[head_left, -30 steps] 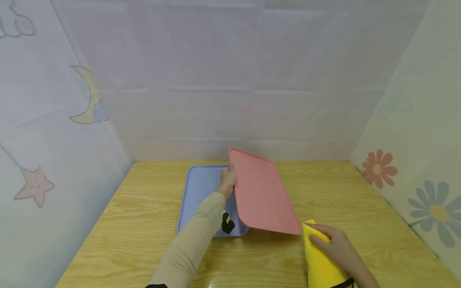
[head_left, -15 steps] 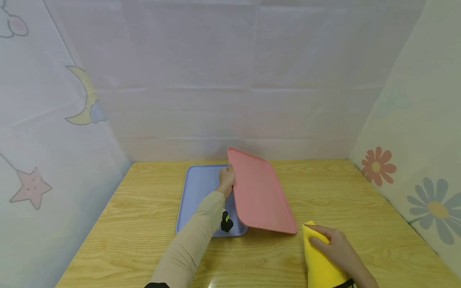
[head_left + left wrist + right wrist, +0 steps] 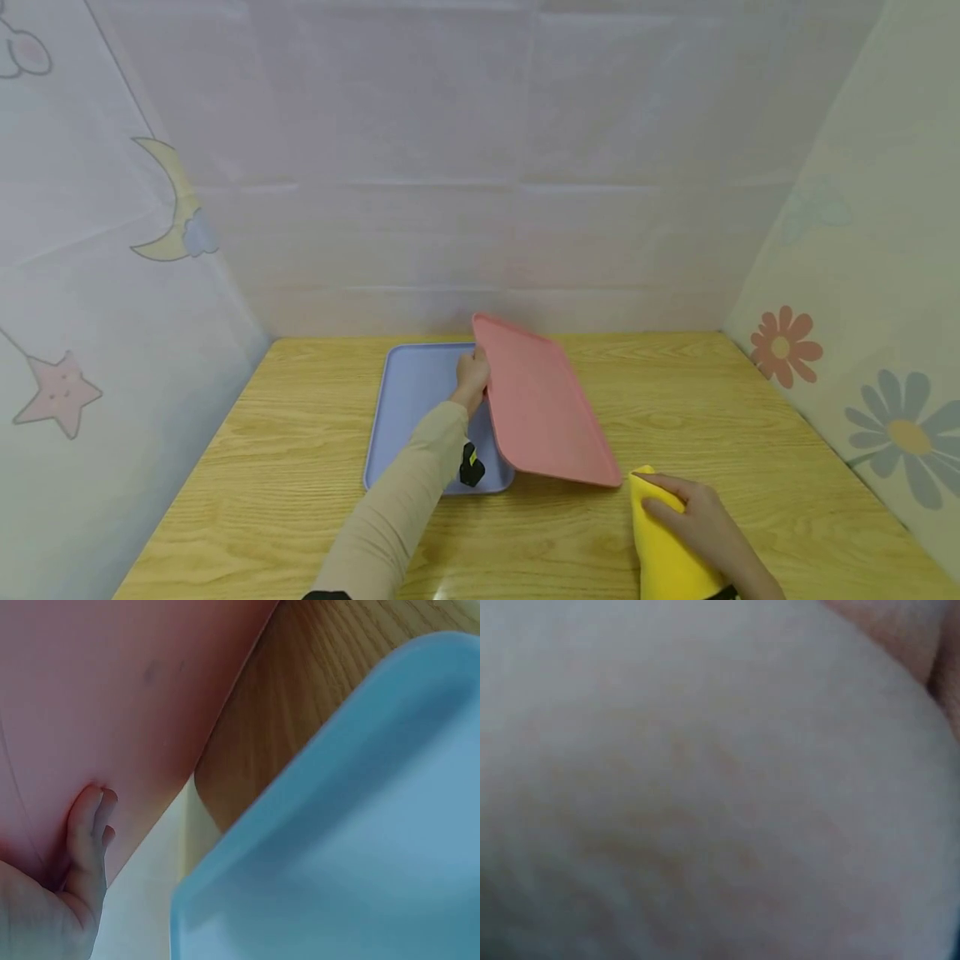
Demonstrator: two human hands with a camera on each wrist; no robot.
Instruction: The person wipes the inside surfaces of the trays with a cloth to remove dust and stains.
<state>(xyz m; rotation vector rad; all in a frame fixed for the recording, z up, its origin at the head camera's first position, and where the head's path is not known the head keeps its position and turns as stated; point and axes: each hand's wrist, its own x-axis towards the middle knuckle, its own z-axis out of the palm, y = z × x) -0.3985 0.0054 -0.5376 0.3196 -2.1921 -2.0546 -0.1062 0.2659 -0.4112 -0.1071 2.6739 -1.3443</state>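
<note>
My left hand [image 3: 472,379] grips the left edge of a pink tray [image 3: 543,404], which is tilted with that edge raised. In the left wrist view, fingers [image 3: 86,840] lie against the tray's underside, which has small dark marks. Partly beneath it, a blue tray [image 3: 412,392] lies flat on the table, overlapped by my left arm. At the front right, my right hand [image 3: 701,521] pinches the top of a yellow cloth [image 3: 663,550], close to the pink tray's near right corner. Blurred skin fills most of the right wrist view, and the cloth is hidden there.
The wooden table [image 3: 292,467] stretches out around both trays. A pale sheet [image 3: 390,208] hangs at the back, with printed sheets on the left and right sides. A black wrist camera [image 3: 472,467] sits at my left wrist, over the blue tray.
The pink tray's raised far corner has dipped slightly. The head view has shifted a little. Both hands keep their holds, with the yellow cloth almost in the same place.
</note>
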